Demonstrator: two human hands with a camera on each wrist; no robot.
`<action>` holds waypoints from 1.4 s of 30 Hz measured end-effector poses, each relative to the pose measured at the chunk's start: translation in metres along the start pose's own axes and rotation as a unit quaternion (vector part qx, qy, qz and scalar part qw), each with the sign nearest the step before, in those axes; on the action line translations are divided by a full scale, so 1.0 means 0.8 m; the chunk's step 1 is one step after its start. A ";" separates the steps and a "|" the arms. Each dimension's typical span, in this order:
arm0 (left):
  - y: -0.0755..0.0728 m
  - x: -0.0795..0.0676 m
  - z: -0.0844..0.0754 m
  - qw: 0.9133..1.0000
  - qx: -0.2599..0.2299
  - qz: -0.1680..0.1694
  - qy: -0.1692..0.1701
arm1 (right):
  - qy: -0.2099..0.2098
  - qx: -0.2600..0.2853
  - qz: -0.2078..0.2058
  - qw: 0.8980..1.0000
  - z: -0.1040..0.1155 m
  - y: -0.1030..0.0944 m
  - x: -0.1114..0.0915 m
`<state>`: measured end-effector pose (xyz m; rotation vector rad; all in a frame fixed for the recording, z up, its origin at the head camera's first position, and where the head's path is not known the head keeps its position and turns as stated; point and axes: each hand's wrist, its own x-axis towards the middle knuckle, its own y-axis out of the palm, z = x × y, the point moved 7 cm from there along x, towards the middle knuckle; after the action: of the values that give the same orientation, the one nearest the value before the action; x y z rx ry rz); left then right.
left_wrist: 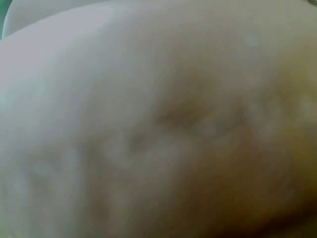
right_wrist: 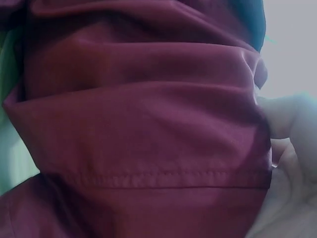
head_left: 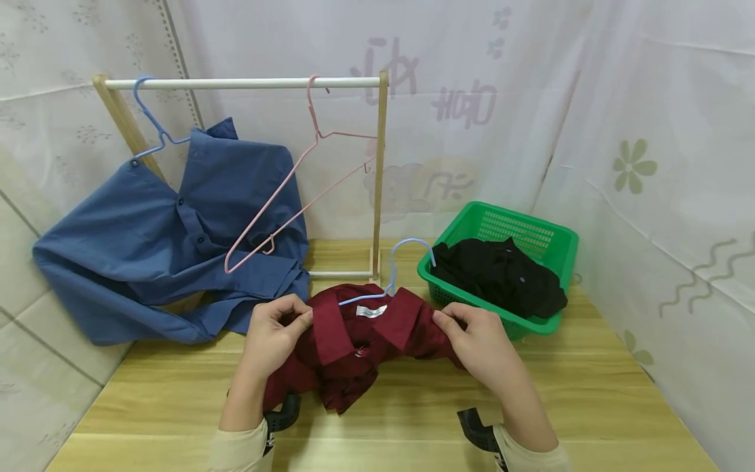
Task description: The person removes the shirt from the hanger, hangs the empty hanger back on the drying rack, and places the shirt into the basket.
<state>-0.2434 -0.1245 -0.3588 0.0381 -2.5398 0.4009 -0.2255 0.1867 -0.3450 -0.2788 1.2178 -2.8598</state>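
Note:
A maroon collared shirt point(head_left: 330, 334) lies bunched on the wooden table, its collar facing up. From its neck opening rises the hook of a light blue hanger point(head_left: 392, 275); most of the hanger is hidden inside the cloth. My left hand point(head_left: 270, 341) pinches the shirt near the shoulder on the left of the collar. On the other side, my right hand point(head_left: 480, 341) pinches the cloth by the right shoulder. The right wrist view shows the folded maroon fabric close up, with fingers point(right_wrist: 290, 119) at its edge. Blurred skin fills the left wrist view.
A wooden rack with a white rail point(head_left: 236, 84) stands at the back left. On it hang a blue shirt point(head_left: 159, 216) on a blue hanger and a bare pink hanger point(head_left: 272, 196). A green basket point(head_left: 557, 262) holding black clothing point(head_left: 507, 278) sits at the right.

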 end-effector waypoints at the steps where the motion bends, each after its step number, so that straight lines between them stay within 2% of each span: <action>1: 0.002 0.001 -0.001 1.000 0.002 0.001 0.000 | -0.001 0.002 -0.002 1.000 0.001 0.000 0.000; 6: 0.013 0.003 -0.004 1.000 0.005 0.009 -0.007 | -0.016 0.001 -0.017 1.000 0.008 0.001 0.001; 10: 0.014 0.001 -0.005 1.000 -0.001 0.020 0.004 | -0.046 0.003 -0.022 0.999 0.013 -0.002 0.000; 14: 0.004 0.000 -0.008 1.000 -0.013 0.006 0.023 | -0.104 0.014 -0.010 0.994 0.017 -0.006 -0.005; 18: -0.005 0.000 -0.008 0.999 -0.016 -0.003 0.040 | -0.173 0.005 0.014 0.985 0.020 -0.010 -0.013; 20: -0.008 0.000 -0.007 0.999 -0.015 -0.007 0.040 | -0.189 0.000 0.020 0.982 0.020 -0.013 -0.016; 22: -0.011 -0.001 -0.007 0.999 -0.013 -0.011 0.038 | -0.183 -0.005 0.014 0.983 0.018 -0.019 -0.016; 26: -0.014 0.000 -0.007 0.999 -0.014 -0.012 0.031 | -0.127 -0.003 -0.016 0.992 0.009 -0.029 -0.013; 29: -0.013 0.001 -0.005 1.000 -0.015 -0.007 0.022 | -0.104 0.001 -0.028 0.994 0.005 -0.028 -0.011; 37: -0.006 0.002 0.000 1.000 -0.025 -0.003 0.005 | -0.093 -0.019 -0.063 0.993 0.005 -0.024 -0.004; 42: 0.003 0.003 0.000 0.999 -0.032 0.010 0.004 | -0.094 -0.009 -0.067 0.993 0.009 -0.019 -0.002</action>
<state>-0.2458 -0.1221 -0.3580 -0.0138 -2.5462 0.3264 -0.2216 0.1922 -0.3292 -0.6378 1.2343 -2.8526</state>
